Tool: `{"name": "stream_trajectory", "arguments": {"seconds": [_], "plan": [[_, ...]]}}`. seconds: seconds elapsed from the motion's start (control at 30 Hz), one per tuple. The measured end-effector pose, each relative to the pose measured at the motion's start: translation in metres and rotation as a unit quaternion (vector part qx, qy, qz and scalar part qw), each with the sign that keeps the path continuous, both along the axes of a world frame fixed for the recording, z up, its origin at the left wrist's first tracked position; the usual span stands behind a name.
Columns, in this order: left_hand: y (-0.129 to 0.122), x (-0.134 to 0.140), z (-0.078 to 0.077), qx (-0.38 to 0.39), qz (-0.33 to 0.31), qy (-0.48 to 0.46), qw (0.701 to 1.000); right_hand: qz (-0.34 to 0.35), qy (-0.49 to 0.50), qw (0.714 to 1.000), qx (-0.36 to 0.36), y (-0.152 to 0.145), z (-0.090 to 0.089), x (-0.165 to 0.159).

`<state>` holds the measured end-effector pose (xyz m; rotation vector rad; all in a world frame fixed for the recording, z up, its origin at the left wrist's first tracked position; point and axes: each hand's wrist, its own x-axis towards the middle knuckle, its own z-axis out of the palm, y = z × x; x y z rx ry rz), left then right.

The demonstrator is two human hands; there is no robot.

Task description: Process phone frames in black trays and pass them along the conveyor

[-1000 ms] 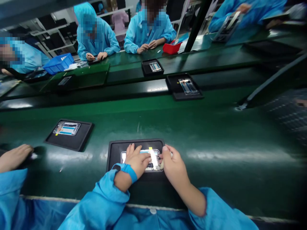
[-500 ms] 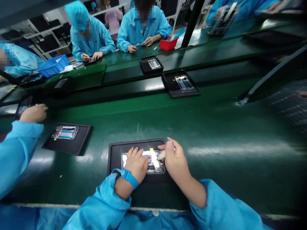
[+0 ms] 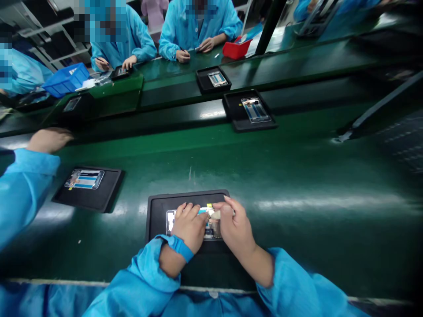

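Note:
An opened phone (image 3: 214,225) with a metal frame and exposed inner parts lies in a black tray (image 3: 156,203) in front of me. My left hand (image 3: 190,224) rests flat across the phone's left and middle part, fingers stretched out. A blue band (image 3: 181,248) circles that wrist. Between the thumb and fingers of my right hand (image 3: 236,224) is a pale, pointed stick (image 3: 216,215). Its tip points left over the phone, near my left fingertips; whether it touches cannot be made out. A yellow tab (image 3: 209,205) sticks out at the phone's upper edge.
To the left, another black tray (image 3: 110,193) holds an opened phone (image 3: 86,178); a co-worker's hand (image 3: 49,140) reaches past it. Further trays stand across the green bench (image 3: 297,176), including one black tray (image 3: 234,123) near the belt. Co-workers sit opposite, beside a blue bin (image 3: 66,79) and red bin (image 3: 236,49).
My right hand has moved slightly left, bringing the stick's tip closer to my left fingers. The left hand stays on the phone. A co-worker's hand at left has shifted. The view tilts slightly downward.

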<state>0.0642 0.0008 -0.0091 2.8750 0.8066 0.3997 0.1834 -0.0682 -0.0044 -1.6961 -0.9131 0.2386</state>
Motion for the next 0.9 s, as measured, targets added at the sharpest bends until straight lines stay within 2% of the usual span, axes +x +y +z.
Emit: {"name": "stream_trajectory", "arguments": {"seconds": [0.2,0.43,0.63,0.7,0.8,0.9], "plan": [[-0.002,0.002,-0.001,0.007,0.002,0.003,1.0,0.021,-0.069,0.997,0.015,0.0,-0.004,0.001],[-0.004,0.001,0.0,0.002,-0.001,0.021,1.0,0.017,-0.081,0.997,0.001,-0.001,-0.007,0.0],[-0.003,0.003,-0.001,-0.017,-0.003,0.029,0.999,0.04,-0.123,0.991,-0.02,0.001,0.0,0.003],[-0.004,0.002,-0.002,-0.027,-0.006,0.023,0.999,0.059,-0.17,0.983,-0.032,0.005,0.005,0.002],[-0.004,0.001,-0.005,-0.043,-0.016,0.017,0.999,0.124,-0.26,0.956,-0.047,0.012,0.011,-0.001],[-0.005,0.001,-0.005,-0.055,-0.014,0.025,0.998,0.144,-0.284,0.948,-0.023,0.016,0.01,-0.003]]}}
